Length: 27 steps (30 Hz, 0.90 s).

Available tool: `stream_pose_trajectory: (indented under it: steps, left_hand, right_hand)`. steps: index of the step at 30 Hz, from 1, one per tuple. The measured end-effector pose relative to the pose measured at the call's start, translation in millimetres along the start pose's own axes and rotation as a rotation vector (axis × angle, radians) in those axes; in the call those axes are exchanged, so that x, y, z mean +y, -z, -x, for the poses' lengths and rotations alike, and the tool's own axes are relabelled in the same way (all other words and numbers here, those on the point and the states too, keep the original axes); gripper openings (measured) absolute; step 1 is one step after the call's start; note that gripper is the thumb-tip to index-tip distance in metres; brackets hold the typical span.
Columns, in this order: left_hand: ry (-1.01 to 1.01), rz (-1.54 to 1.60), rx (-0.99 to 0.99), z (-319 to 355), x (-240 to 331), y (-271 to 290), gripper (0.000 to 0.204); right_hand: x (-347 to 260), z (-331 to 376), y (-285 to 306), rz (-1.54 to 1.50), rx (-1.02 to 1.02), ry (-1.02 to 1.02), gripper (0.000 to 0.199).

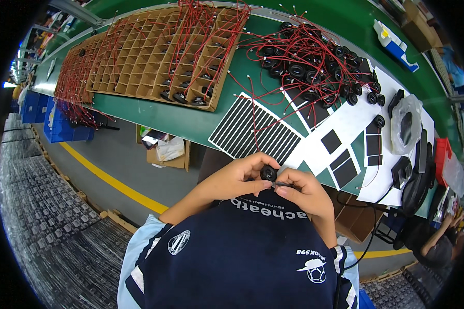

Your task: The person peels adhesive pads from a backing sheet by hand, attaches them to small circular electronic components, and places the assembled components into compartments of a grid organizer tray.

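Note:
My left hand and my right hand meet just above my chest, at the near edge of the green workbench. Together they pinch a small black round speaker part. The left fingers curl over its top. The right fingers press a thin dark strip against its lower side. A white sheet of black adhesive strips lies on the bench right in front of my hands. Behind it sits a heap of black round parts with red wires.
A cardboard grid tray with red-wired parts in its cells fills the bench's left half. White backing sheets with black squares lie to the right, by a clear bag and black tools. Blue crates and a cardboard box stand below the bench. Another person works at lower right.

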State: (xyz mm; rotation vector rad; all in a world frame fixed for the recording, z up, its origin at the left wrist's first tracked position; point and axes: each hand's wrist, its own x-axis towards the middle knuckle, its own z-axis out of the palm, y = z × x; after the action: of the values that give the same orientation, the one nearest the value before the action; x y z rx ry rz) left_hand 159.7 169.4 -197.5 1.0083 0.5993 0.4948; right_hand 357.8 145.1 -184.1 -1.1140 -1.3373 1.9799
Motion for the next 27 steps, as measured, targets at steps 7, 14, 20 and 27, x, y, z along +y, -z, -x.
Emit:
stream_pose_trajectory:
  steps: [7,14,20,27]
  left_hand:
    - [0.017,0.006,0.0,-2.7,-1.1,-1.0,0.032]
    - [0.031,-0.012,0.004,-1.3,-0.6,0.9,0.033]
    - [-0.014,-0.017,-0.002,-2.1,-3.6,0.8,0.037]
    - [0.017,-0.013,0.0,-2.5,-1.5,-0.9,0.037]
  right_hand:
    - [-1.2,1.4,0.8,-0.009,0.015,-0.011,0.015]
    - [-0.1,-1.1,-1.2,0.004,0.023,0.003,0.015]
    - [-0.3,-0.5,-0.7,0.011,0.025,0.009,0.014]
    - [-0.7,1.6,-0.5,0.02,0.027,0.009,0.015]
